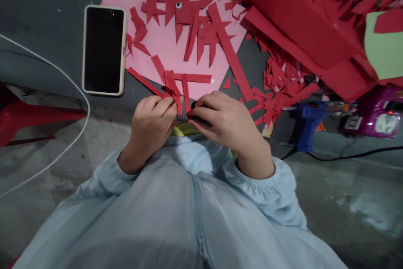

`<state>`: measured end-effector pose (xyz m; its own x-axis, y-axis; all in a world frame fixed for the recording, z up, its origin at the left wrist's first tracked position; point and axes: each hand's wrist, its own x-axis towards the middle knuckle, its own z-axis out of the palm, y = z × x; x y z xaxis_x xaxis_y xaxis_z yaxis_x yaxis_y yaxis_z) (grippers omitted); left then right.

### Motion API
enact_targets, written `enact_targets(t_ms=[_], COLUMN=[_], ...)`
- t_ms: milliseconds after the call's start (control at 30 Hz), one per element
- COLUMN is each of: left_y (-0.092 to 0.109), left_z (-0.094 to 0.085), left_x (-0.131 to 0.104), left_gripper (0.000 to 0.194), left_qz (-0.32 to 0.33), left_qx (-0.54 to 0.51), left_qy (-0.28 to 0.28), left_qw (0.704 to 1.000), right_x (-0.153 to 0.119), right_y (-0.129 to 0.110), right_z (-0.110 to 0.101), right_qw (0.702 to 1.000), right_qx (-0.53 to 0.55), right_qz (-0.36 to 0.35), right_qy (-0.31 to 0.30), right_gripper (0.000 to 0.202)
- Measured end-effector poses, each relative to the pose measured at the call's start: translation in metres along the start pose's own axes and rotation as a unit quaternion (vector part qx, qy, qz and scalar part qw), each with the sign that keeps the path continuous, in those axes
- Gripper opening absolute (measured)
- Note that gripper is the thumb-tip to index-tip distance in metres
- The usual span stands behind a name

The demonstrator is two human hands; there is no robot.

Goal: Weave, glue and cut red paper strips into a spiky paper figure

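Note:
My left hand (153, 124) is closed at the table's near edge, its fingertips pinching a bunch of short red strips (170, 84) that look like felt or paper. To its right, my right hand (225, 124) bends its thumb and fingers around the lower end of a narrow red strip (186, 90). Just beyond both hands, another red strip (198, 78) lies crosswise on a pink sheet (151, 61). Red animal-like cutouts with googly eyes, such as one cutout (185, 11), rest farther up that sheet. The fingertips partly hide the strip ends.
A phone (103, 50) lies left on the dark table. Several red scraps (280, 80) and a large folded red sheet (308, 25) fill the right. A blue glue gun (307, 124) and a purple device (374, 113) sit at the right edge. A white cable (67, 76) curves at left.

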<state>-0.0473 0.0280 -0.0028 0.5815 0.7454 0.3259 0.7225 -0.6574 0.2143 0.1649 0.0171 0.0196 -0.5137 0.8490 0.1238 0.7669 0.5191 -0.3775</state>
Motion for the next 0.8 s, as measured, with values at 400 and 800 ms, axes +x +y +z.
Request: enact_targets(t_ms=[400,800], left_y=[0.002,0.006], left_z=[-0.003,-0.003], left_x=[0.002,0.003], left_gripper=[0.02,0.025], left_qz=[-0.001,-0.002], left_qx=[0.011,0.018], left_qy=[-0.009,0.002], left_qw=[1.0,1.0], right_x=[0.011,0.032], right_y=[0.0,0.009], right_z=[-0.009,-0.027], right_qw=[0.995,0.985], right_qx=[0.027,0.01], right_qz=[0.049,0.124], right_qy=[0.085,0.121], right_gripper=[0.021,0.024])
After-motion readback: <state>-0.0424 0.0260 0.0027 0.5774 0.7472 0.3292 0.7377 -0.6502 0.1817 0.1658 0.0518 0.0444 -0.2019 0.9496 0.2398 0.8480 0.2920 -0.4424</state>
